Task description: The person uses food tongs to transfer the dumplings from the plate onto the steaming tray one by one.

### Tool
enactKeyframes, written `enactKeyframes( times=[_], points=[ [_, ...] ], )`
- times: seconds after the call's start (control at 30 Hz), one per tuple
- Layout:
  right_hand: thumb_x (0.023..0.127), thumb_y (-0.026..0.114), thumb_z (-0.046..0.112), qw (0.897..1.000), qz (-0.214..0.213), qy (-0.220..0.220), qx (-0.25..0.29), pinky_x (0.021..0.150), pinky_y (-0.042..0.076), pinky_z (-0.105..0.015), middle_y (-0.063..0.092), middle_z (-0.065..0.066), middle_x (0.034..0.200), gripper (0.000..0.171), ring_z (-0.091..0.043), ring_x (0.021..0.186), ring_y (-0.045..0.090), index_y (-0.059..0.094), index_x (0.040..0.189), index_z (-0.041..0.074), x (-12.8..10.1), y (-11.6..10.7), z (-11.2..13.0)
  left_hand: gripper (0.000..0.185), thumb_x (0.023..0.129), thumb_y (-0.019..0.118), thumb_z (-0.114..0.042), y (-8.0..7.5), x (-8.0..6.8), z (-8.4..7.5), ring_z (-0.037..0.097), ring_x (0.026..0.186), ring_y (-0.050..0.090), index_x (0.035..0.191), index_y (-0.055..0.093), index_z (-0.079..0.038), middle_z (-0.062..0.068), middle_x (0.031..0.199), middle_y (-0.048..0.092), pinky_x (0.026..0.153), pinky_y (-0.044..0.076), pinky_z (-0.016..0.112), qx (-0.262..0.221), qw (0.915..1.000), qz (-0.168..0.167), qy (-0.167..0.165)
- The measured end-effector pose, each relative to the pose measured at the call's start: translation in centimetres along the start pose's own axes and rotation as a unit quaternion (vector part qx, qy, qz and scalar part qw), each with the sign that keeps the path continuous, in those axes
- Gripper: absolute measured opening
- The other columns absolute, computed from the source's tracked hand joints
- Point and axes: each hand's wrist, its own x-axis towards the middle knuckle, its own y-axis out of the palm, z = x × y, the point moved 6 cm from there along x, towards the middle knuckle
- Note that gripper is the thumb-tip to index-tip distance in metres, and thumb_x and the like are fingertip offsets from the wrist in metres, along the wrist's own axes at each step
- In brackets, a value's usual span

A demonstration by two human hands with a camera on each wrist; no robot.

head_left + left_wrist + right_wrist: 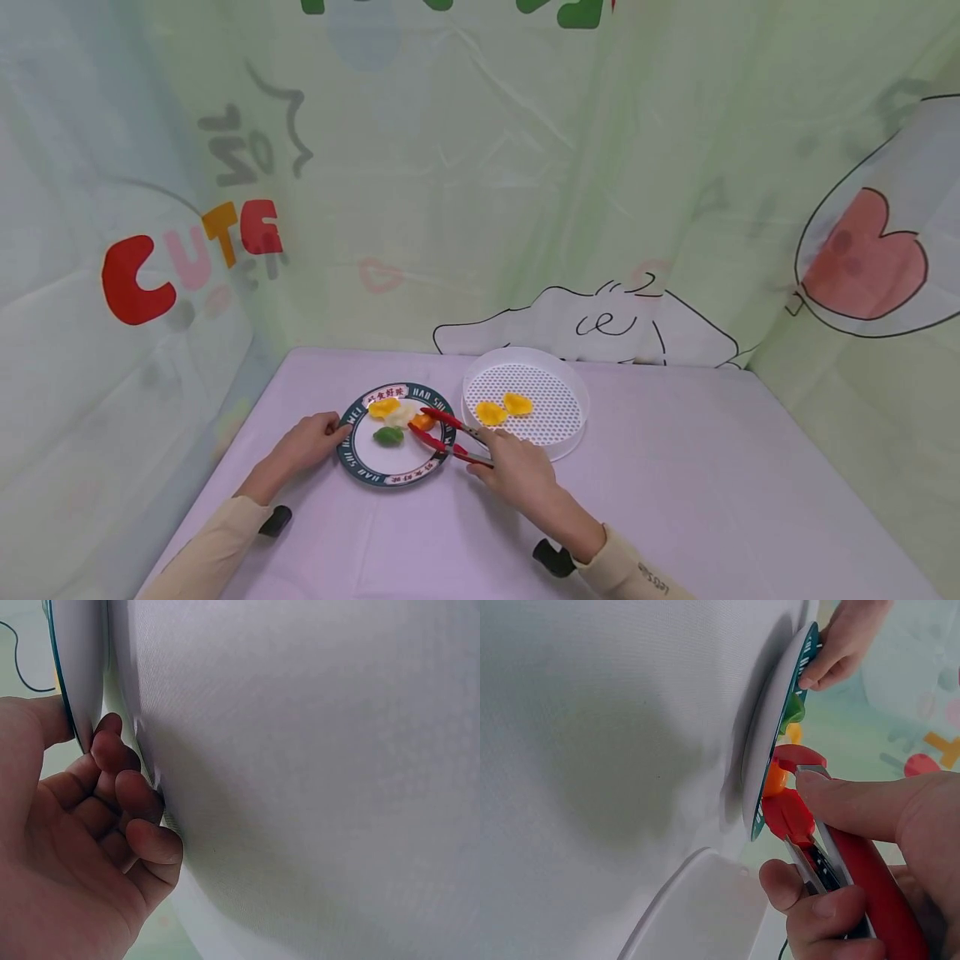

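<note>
Head view: left hand (311,442) steadies the plate (360,467) at its left rim, thumb on top. Right hand (517,467) holds red tongs (450,435), tips narrowed around an orange piece (422,422) at the plate's right side. Also on the plate: a yellow piece (384,407), a pale one (402,412), a green one (388,435). The white tray (558,383) sits just right of the plate on the tabletop (712,483), with two yellow pieces (504,408) on its perforated floor.

Left wrist view: thumb over the rim (71,705), fingers (127,791) curled beneath it against the cloth. Grip looks firm; judged enough to stop the plate sliding.

Right wrist view: thumb and fingers (832,802) clamp the tongs (832,862); red tips bracket the orange piece (775,780) at the plate edge (769,757). Whether it is lifted clear, cannot tell.

Notes on technique: squeeze evenly, only enough to hold, since the piece looks soft and may deform or slip. Lift straight up before travelling, clearing both rims. Keep the plate pinned. Keep tips level so the piece does not rotate out.
</note>
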Motion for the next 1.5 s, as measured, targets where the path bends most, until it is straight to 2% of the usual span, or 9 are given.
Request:
enactKeyframes(
  times=[0.57,1.03,1.27,1.5],
  points=[
    [0.081,0.082,0.041,1.0,-0.009,-0.004,0.012,0.056,0.044,-0.023,0.073,-0.003,0.103,0.055,-0.014,0.069,0.052,0.067,0.129,0.018,-0.3,-0.5,0.3,0.023,0.1,0.06,-0.026,-0.1,-0.1,-0.1,0.017,0.069,0.049,0.088,0.057,-0.006,0.003,0.072,0.052,0.062,0.039,0.03,0.002,1.0,-0.003,0.003],
    [0.079,0.084,0.036,0.999,0.019,-0.007,0.035,0.056,0.044,-0.024,0.072,-0.006,0.1,0.055,-0.015,0.065,0.051,0.066,0.126,0.012,-0.3,0.0,0.2,0.024,0.1,0.06,-0.027,0.1,-0.1,0.0,0.017,0.07,0.049,0.089,0.057,-0.007,0.003,0.073,0.052,0.062,0.038,0.03,0.001,1.0,-0.001,0.002],
    [0.08,0.083,0.035,1.0,0.01,-0.006,0.023,0.058,0.044,-0.025,0.073,-0.007,0.104,0.051,-0.016,0.068,0.052,0.068,0.124,0.013,-0.8,-0.7,0.5,0.024,0.1,0.06,-0.029,0.3,0.3,0.3,0.016,0.07,0.05,0.089,0.058,-0.008,0.003,0.073,0.053,0.061,0.038,0.028,0.002,1.0,0.001,-0.004],
    [0.081,0.083,0.036,1.0,-0.002,-0.011,0.009,0.056,0.045,-0.023,0.073,-0.003,0.097,0.049,-0.013,0.066,0.052,0.069,0.123,0.015,-0.8,-1.1,0.7,0.024,0.1,0.06,-0.029,0.1,0.3,0.3,0.016,0.069,0.05,0.088,0.057,-0.008,0.002,0.072,0.052,0.061,0.038,0.028,0.001,1.0,0.003,-0.004]
  ],
)
